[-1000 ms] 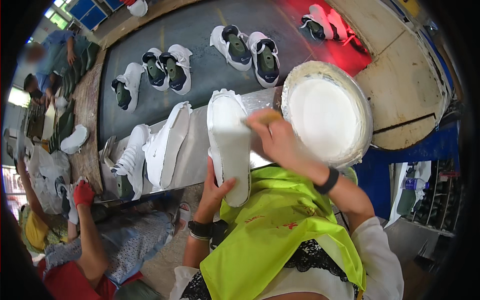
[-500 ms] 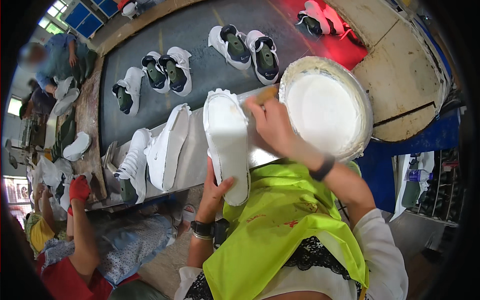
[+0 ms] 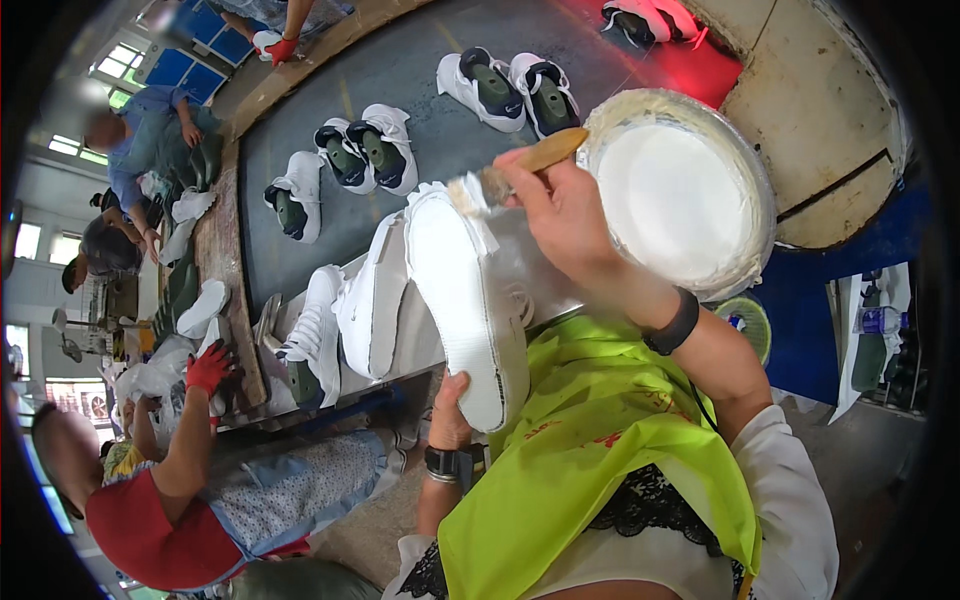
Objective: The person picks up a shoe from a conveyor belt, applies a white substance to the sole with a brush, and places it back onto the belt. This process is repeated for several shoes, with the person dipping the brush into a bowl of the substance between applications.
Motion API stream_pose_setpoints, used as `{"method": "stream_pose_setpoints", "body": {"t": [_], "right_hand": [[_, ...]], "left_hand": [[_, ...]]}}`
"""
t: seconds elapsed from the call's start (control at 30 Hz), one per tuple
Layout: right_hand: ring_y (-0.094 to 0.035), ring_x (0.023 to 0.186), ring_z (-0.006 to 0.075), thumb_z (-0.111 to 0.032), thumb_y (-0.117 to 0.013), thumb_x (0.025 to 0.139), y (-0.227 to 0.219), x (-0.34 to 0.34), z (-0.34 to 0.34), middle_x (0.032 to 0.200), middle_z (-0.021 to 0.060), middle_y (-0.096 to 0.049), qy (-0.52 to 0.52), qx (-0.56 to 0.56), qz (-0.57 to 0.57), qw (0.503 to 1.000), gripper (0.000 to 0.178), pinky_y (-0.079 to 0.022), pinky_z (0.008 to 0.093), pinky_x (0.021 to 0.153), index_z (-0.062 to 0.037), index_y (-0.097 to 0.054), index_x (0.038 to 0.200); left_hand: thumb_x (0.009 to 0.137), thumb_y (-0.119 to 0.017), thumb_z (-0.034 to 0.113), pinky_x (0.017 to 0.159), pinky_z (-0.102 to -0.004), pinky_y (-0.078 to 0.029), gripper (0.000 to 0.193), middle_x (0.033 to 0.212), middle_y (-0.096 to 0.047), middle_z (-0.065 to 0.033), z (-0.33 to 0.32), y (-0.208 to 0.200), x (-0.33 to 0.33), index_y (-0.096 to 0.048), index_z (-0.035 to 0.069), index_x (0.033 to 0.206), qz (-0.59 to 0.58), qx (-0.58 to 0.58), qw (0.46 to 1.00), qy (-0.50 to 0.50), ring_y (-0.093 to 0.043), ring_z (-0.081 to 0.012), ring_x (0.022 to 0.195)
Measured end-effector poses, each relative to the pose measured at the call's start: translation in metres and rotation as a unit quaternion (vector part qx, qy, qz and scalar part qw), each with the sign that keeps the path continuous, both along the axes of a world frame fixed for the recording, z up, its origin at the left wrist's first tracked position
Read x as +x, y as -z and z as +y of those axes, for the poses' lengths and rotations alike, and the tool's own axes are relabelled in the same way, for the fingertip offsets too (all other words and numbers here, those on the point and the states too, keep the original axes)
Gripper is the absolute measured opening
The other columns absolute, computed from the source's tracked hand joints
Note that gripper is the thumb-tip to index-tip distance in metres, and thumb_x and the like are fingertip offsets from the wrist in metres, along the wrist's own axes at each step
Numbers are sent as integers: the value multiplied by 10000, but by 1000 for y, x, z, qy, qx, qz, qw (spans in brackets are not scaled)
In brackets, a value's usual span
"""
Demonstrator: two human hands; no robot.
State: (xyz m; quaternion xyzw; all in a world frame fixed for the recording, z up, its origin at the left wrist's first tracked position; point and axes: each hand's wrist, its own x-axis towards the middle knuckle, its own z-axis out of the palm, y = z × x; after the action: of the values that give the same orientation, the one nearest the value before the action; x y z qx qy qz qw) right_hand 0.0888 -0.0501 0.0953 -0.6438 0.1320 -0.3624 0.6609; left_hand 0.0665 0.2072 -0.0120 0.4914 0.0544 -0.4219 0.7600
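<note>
My left hand (image 3: 450,415) grips a white shoe (image 3: 465,310) near its heel, with the pale underside turned up and the toe pointing away from me. In my right hand (image 3: 565,215) is a flat brush (image 3: 495,188) with a wooden handle. Its whitened bristles touch the rim of the shoe's toe. To the right of that hand stands a round metal basin (image 3: 760,215) containing white liquid (image 3: 680,200). Just left of the held shoe, another white shoe (image 3: 375,305) lies on its side, and beside it a laced white shoe (image 3: 318,330) rests on the metal ledge.
Several white shoes with dark green inserts (image 3: 385,150) stand on the dark belt (image 3: 420,40) beyond. Red light falls on a pair (image 3: 650,22) at the far right. At left, a co-worker's red-gloved hand (image 3: 210,368) is by a wooden board (image 3: 228,270). A green basket (image 3: 752,325) sits below the basin.
My right hand has turned, bringing the brush from the shoe's right side onto the toe rim. The held shoe has tilted, showing more of its right side. The whole view has shifted slightly.
</note>
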Motion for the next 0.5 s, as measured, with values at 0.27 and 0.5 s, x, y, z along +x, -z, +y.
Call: {"method": "stream_pose_setpoints", "body": {"t": [0.27,0.5], "right_hand": [[-655,788,204,-150,-560,914,0,-37,8,866,163,-671,-11,-321,13,947,209,-490,298,676,31,-646,975],[-609,855,131,-73,-545,935,-21,3,7,962,89,-672,-70,-76,-38,994,158,-488,289,752,25,-636,1019]], "left_hand": [[718,-651,513,965,-391,-463,941,1311,-511,-212,-3,-10,-9,-330,-35,1412,13,-114,993,41,-549,-313,1156],[673,-616,611,943,-392,-468,1045,1327,-482,-267,-21,-39,-22,-300,-42,1425,-41,-115,992,32,-544,-325,1161]]}}
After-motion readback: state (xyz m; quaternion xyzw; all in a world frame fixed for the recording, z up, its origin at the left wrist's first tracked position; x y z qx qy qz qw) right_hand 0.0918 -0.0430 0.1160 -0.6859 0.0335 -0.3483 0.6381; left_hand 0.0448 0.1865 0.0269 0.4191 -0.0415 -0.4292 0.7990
